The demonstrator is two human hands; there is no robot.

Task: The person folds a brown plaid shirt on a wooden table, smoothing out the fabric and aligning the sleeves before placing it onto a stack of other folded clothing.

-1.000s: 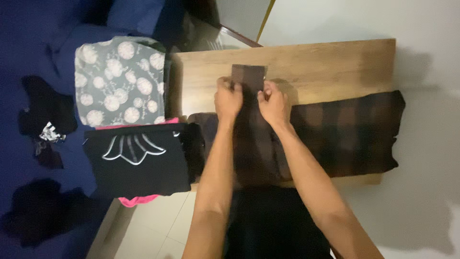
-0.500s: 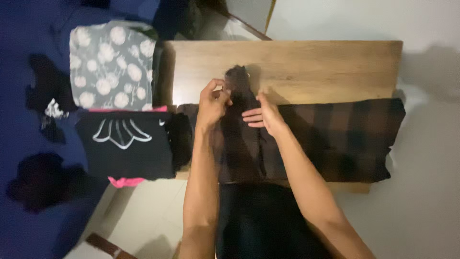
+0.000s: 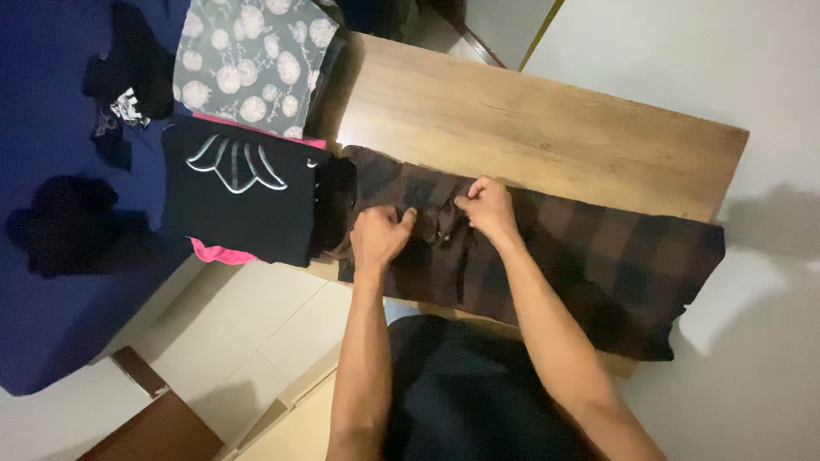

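Two hands pinching folds in a brown checked cloth on a wooden table.

The table runs from the upper left to the right, and the brown checked cloth lies spread along its near edge, hanging a little over it. At the table's left end a black shirt with a pale print rests over something pink, and a grey flowered cloth lies beyond it. Both forearms reach forward from the near edge, wrists straight. The left hand has its fingers curled shut on a bunch of cloth; the right hand, just beside it, pinches a fold, knuckles up.
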